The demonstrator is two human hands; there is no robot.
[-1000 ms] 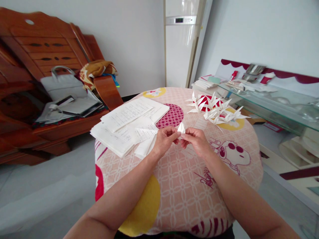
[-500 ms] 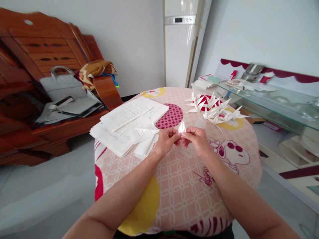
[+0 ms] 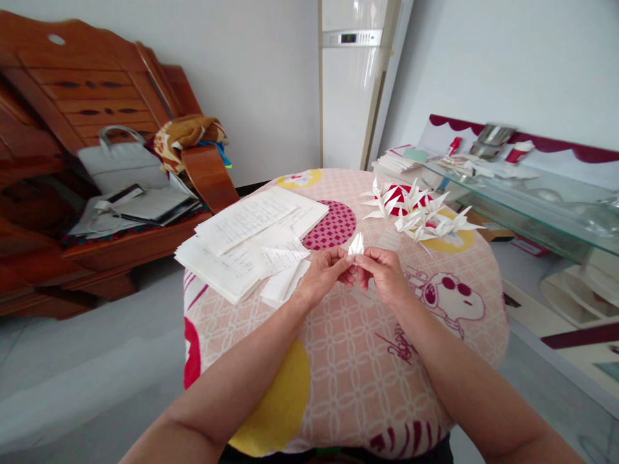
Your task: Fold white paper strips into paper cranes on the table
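Note:
A small folded piece of white paper (image 3: 356,244) points upward between my two hands, over the middle of the cloth-covered table (image 3: 348,361). My left hand (image 3: 325,270) pinches its lower left side between thumb and fingers. From the right, my right hand (image 3: 384,270) pinches the lower right side, the thumbs nearly meeting. The paper's bottom part is hidden by my fingers. Beyond my right hand lie several white paper cranes (image 3: 416,209). Left of my left hand are a stack of written sheets (image 3: 242,251) and some smaller cut paper (image 3: 283,283).
A carved wooden bench (image 3: 104,212) with a grey bag (image 3: 123,161) and a laptop-like flat item (image 3: 155,205) stands at the left. To the right is a glass-topped cabinet (image 3: 541,200) bearing cups and papers. A tall white air conditioner (image 3: 351,96) stands behind the table.
The folded paper has tilted slightly and its top looks a little wider, with another edge showing. Both hands keep pinching it in nearly the same place.

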